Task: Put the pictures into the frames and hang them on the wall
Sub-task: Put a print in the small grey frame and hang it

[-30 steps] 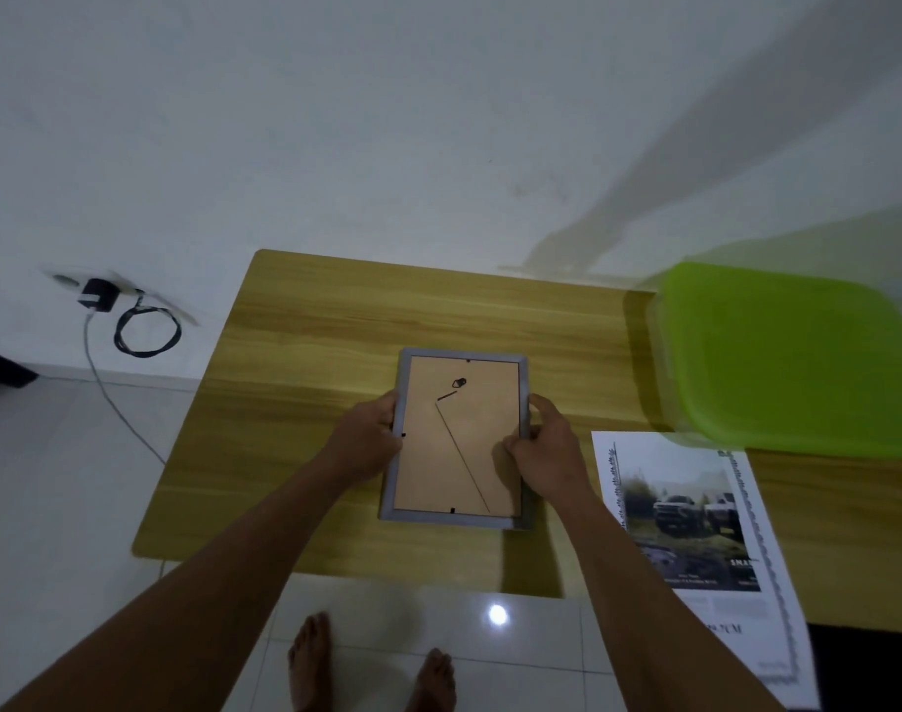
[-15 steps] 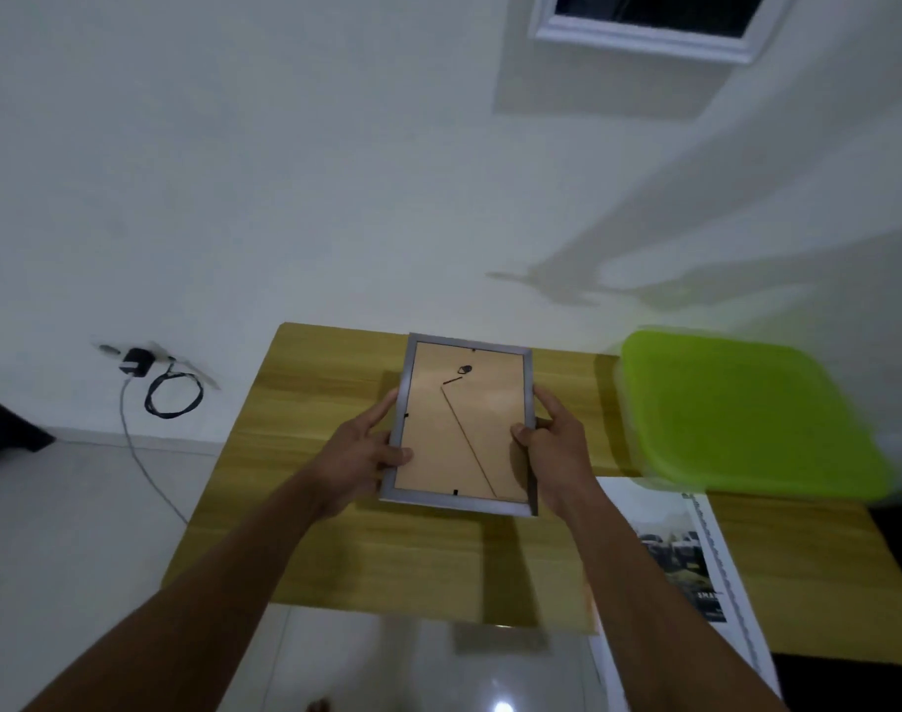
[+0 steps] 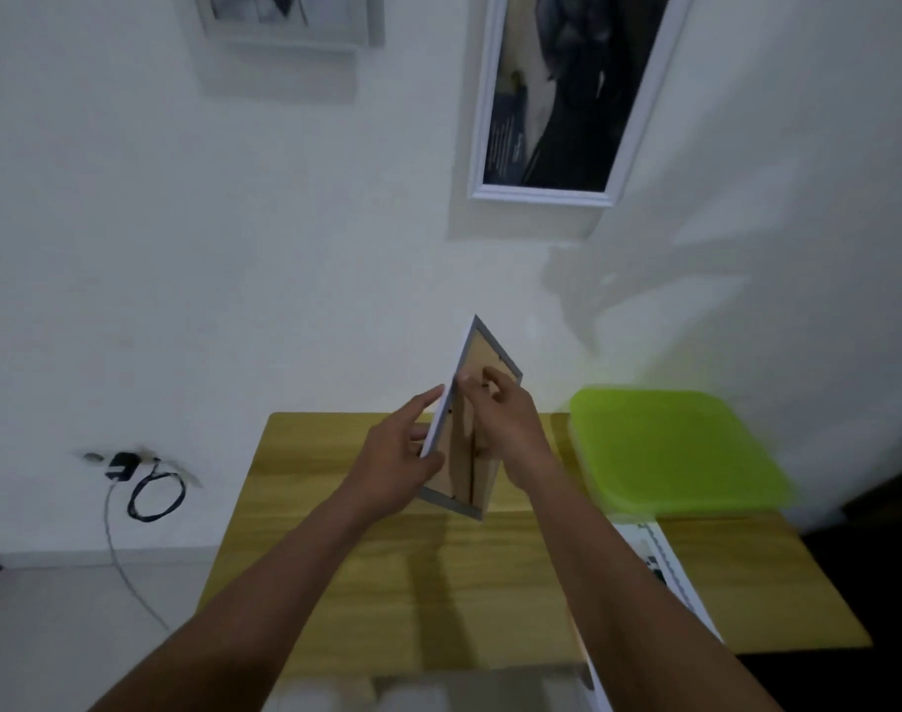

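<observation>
Holding: small grey frame with brown backing (image 3: 482,352) is held above the wooden bench (image 3: 335,557), back turned, probably for hanger access.
Left grip (image 3: 402,454): clamped on its edge.
Right grip (image 3: 505,418): curled on the backing.

A single wide-angle camera sits on the person's head, facing forward and a little downward at the white wall (image 3: 233,249). The counter (image 3: 335,583) lies close beneath it, its near edge low in the picture and its far edge against the wall. Both forearms enter from the bottom corners. The left hand (image 3: 392,459) and right hand (image 3: 505,418) grip a small frame (image 3: 482,352) near mid-picture, close to the lens. A tall hung picture (image 3: 556,95) is cut by the top edge, and the floor (image 3: 53,634) shows at lower left.
</observation>
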A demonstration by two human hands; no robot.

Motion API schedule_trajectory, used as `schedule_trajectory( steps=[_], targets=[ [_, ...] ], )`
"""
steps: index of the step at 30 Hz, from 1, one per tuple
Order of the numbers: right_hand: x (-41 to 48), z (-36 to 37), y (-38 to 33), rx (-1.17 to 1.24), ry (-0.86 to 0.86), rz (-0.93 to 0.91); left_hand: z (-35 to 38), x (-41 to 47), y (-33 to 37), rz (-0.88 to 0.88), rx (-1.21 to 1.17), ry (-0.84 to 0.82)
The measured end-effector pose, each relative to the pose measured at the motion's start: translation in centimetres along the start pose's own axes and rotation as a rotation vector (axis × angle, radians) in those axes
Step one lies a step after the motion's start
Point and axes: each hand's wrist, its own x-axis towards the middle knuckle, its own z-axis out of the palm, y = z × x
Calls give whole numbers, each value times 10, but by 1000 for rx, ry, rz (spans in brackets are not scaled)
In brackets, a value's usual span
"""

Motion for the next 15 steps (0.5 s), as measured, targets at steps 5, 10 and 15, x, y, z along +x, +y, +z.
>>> schedule_trajectory(
  steps=[5, 10, 15],
  targets=[
    [-19, -16, -33, 230, 94, 3, 14, -4, 34, 159, 89, -16],
    [-40, -39, -54, 225, 253, -155, 32, -9, 53, 258, 354, -16],
    [-54, -62, -62, 340, 282, -246, 21, -4, 71, 366, 404, 159]
  ],
)
